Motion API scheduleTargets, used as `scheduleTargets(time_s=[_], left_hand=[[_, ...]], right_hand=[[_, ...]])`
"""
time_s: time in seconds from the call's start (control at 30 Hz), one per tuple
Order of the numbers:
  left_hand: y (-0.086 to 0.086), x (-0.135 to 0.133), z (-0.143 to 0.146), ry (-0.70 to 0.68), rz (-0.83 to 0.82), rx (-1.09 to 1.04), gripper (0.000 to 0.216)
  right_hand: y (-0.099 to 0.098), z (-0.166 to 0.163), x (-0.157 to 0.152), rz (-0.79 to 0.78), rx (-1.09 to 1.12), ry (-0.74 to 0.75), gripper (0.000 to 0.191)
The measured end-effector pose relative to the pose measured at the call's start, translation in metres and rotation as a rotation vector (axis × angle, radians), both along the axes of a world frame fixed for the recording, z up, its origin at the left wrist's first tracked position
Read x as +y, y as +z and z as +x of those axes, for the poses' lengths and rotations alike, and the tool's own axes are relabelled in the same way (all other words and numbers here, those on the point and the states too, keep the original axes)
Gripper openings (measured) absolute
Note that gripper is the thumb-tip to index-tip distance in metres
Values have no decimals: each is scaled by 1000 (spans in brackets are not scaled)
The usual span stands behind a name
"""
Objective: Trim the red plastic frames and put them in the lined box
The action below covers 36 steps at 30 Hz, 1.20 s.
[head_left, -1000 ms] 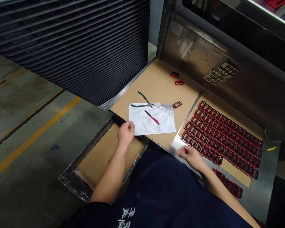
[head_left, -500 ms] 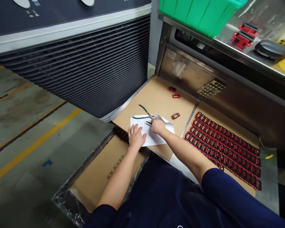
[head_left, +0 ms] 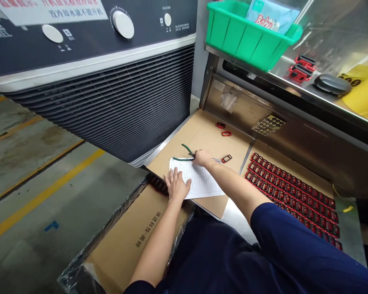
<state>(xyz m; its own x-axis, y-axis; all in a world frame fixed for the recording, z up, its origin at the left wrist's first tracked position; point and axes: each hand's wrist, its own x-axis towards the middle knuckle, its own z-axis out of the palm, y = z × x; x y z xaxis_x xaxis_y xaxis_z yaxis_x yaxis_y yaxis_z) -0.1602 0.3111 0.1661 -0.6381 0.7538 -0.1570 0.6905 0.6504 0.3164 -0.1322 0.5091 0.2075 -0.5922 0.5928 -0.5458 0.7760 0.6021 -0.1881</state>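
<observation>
My left hand [head_left: 177,185] lies flat with its fingers spread on a white sheet with a printed grid [head_left: 204,181]. My right hand [head_left: 203,157] is closed at the head of green-handled pliers [head_left: 187,148], by the sheet's far edge. The pliers' handles point left, one of them along the edge of the paper. My fingers hide the jaws. A slim grey piece [head_left: 217,160] shows beside my right wrist, mostly covered. A small red-and-black frame part [head_left: 226,158] lies just right of that hand.
Two more red parts [head_left: 226,133] lie farther back on the cardboard [head_left: 199,130]. Rows of red-and-black parts [head_left: 290,183] fill the right side. A green bin [head_left: 245,36] stands on the shelf above. A louvred machine [head_left: 119,98] borders the left; a cardboard box [head_left: 125,228] sits below.
The view has tilted upward. My right hand and the pliers have shifted slightly toward the sheet's far edge, and more of the grid shows. My left hand stays on the paper.
</observation>
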Motion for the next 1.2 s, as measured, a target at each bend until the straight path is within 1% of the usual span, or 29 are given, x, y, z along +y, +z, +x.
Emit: scheduleTargets(time_s=[0.1, 0.23, 0.37, 0.47, 0.6, 0.67, 0.77, 0.87, 1.03, 1.13, 1.2], left_hand=[[-1, 3, -2, -11, 13, -2, 55], [-2, -1, 1, -58, 26, -4, 54], [0, -5, 2, -70, 25, 11, 62], [3, -2, 0, -79, 31, 30, 66], [3, 7, -4, -81, 56, 57, 51], [1, 10, -5, -72, 66, 65, 46], [-3, 10, -5, -72, 73, 64, 48], [-6, 5, -3, -87, 76, 59, 50], [-3, -2, 5, -119, 88, 45, 48], [0, -2, 10, -131, 94, 36, 42], [2, -1, 10, -124, 91, 23, 38]], right_hand=[[5, 5, 13, -7, -21, -3, 33], [12, 7, 31, 7, -2, -26, 32], [17, 5, 43, 11, 53, -70, 32], [15, 2, 47, 14, 97, -141, 32], [10, -3, 52, -25, 136, -242, 35], [7, -6, 55, -64, 168, -246, 35], [5, -7, 57, -95, 239, -211, 35], [4, 0, 51, -95, 302, -146, 34], [1, 15, 18, -82, 360, 0, 30], [3, 12, 5, -46, 368, -10, 30], [10, 12, 3, -36, 359, -40, 32]])
